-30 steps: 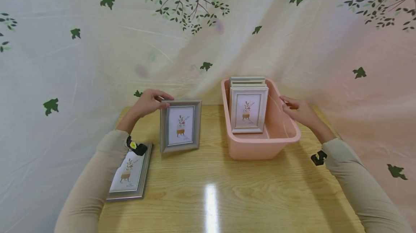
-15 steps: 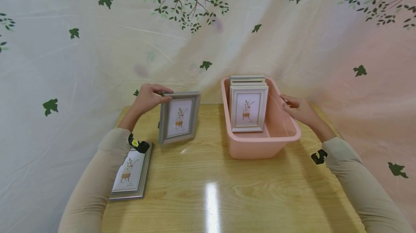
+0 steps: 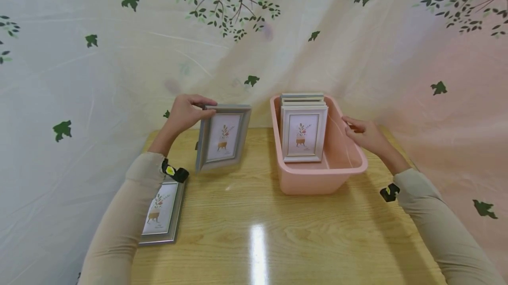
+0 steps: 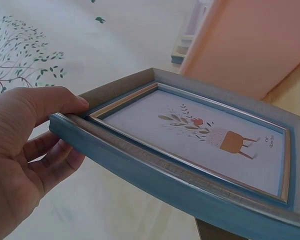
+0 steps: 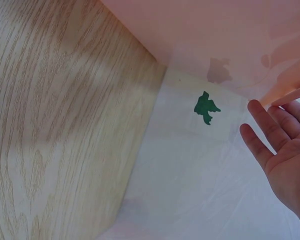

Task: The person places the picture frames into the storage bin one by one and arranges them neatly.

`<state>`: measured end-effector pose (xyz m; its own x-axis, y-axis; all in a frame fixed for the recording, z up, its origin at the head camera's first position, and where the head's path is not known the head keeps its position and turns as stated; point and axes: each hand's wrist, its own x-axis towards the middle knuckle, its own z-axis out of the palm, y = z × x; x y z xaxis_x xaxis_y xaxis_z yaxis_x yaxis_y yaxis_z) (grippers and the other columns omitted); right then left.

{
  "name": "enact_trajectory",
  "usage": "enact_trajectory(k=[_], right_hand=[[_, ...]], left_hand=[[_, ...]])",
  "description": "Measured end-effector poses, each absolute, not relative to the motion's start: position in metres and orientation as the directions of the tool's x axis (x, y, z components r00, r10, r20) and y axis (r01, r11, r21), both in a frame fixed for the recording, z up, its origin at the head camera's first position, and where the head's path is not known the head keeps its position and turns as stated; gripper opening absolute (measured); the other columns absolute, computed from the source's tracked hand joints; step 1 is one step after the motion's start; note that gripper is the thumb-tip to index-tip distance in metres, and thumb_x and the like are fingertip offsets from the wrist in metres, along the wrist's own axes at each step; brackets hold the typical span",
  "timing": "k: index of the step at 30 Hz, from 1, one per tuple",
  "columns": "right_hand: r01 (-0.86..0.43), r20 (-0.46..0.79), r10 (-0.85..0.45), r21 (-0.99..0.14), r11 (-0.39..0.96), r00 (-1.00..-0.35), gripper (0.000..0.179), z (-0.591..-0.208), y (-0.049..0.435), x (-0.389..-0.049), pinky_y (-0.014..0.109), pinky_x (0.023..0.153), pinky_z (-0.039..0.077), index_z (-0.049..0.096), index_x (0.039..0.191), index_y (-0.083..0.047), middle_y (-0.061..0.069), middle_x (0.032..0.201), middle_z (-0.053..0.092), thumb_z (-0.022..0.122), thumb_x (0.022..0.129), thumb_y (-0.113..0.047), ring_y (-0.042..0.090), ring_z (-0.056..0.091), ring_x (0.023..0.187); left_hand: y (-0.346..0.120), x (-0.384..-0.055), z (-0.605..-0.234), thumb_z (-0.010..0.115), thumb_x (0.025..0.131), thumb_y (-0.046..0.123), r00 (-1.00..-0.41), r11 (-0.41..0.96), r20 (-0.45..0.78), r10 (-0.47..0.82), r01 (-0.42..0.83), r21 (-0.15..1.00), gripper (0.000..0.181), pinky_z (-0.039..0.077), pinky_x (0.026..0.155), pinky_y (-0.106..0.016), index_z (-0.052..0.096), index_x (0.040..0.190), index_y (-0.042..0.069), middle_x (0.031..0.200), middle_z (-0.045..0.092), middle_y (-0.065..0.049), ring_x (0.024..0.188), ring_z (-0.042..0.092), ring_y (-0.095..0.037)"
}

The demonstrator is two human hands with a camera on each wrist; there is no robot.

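My left hand (image 3: 188, 110) pinches a grey picture frame (image 3: 243, 133) by its upper left corner, thumb on the front and fingers behind. The frame is raised above the table and slightly tilted; its picture shows a potted plant. In the left wrist view the thumb (image 4: 60, 102) presses the frame's edge. At the right, my right hand (image 3: 367, 135) grips the side rim of a pink plastic bin (image 3: 311, 183). In the right wrist view, some fingers (image 5: 270, 127) lie outside the bin wall. Several picture frames (image 3: 285, 139) stand upright in the bin, a white one in front.
A second grey picture frame (image 3: 173, 227) lies flat on the wooden table (image 3: 222, 241) at the left, partly hidden by my left forearm. A pale curtain (image 3: 222, 64) printed with leaves and birds hangs right behind the table. The bin has room in front of its frames.
My left hand has lifted the grey frame up off the table, away from me and slightly to the right, tilting it. The right hand and the bin stay in place.
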<state>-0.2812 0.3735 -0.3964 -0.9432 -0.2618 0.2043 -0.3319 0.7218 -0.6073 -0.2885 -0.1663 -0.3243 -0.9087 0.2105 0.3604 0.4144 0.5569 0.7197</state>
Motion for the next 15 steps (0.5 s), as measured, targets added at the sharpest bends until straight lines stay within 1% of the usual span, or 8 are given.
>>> enact_trajectory(k=[6,8,10,12,13,15], right_hand=[[-0.314,0.189,-0.252,-0.616,0.723,-0.949,0.054,-0.399,0.375,-0.282,0.042,0.09,0.06,0.045,0.152,-0.006,0.027,0.148,0.05,0.06,0.103,-0.026,0.052,0.061,0.121],[-0.308,0.184,-0.248,-0.62,0.722,-0.951,0.054,-0.398,0.374,-0.282,0.033,0.088,0.061,0.045,0.152,-0.006,0.027,0.148,0.05,0.06,0.103,-0.026,0.052,0.06,0.121],[-0.309,0.185,-0.248,-0.624,0.718,-0.951,0.054,-0.398,0.374,-0.282,0.021,0.084,0.058,0.045,0.151,-0.005,0.028,0.148,0.05,0.06,0.103,-0.025,0.053,0.059,0.122],[-0.314,0.188,-0.252,-0.623,0.717,-0.949,0.054,-0.397,0.374,-0.283,0.012,0.08,0.052,0.045,0.151,-0.004,0.029,0.147,0.05,0.06,0.103,-0.024,0.054,0.059,0.122],[-0.314,0.189,-0.252,-0.622,0.718,-0.949,0.054,-0.396,0.373,-0.283,0.009,0.078,0.048,0.046,0.151,-0.004,0.03,0.146,0.051,0.06,0.103,-0.024,0.054,0.059,0.122],[-0.311,0.185,-0.251,-0.619,0.721,-0.95,0.054,-0.395,0.373,-0.283,0.007,0.077,0.046,0.045,0.152,-0.004,0.03,0.146,0.051,0.06,0.103,-0.025,0.054,0.058,0.122]], left_hand=[[-0.156,-0.29,-0.31,0.078,0.09,0.016,-0.89,0.54,0.41,0.202,0.45,0.711,0.02,0.049,0.068,-0.018,0.08,0.108,0.008,0.116,0.075,-0.015,0.102,0.067,-0.027],[-0.153,-0.29,-0.306,0.078,0.089,0.015,-0.881,0.533,0.43,0.197,0.465,0.707,0.02,0.049,0.068,-0.018,0.08,0.107,0.008,0.115,0.076,-0.015,0.1,0.067,-0.027],[-0.151,-0.292,-0.301,0.078,0.089,0.015,-0.871,0.521,0.453,0.191,0.481,0.705,0.019,0.05,0.067,-0.017,0.081,0.106,0.008,0.114,0.076,-0.015,0.099,0.068,-0.025],[-0.149,-0.294,-0.296,0.079,0.089,0.015,-0.857,0.516,0.483,0.181,0.501,0.695,0.018,0.05,0.066,-0.016,0.081,0.105,0.008,0.113,0.077,-0.015,0.096,0.068,-0.022],[-0.148,-0.295,-0.293,0.079,0.088,0.014,-0.848,0.511,0.499,0.175,0.512,0.69,0.017,0.05,0.066,-0.016,0.081,0.104,0.007,0.112,0.077,-0.015,0.093,0.068,-0.02],[-0.146,-0.296,-0.287,0.08,0.088,0.014,-0.834,0.504,0.529,0.161,0.53,0.682,0.017,0.05,0.066,-0.015,0.082,0.103,0.007,0.11,0.077,-0.014,0.089,0.068,-0.014]])
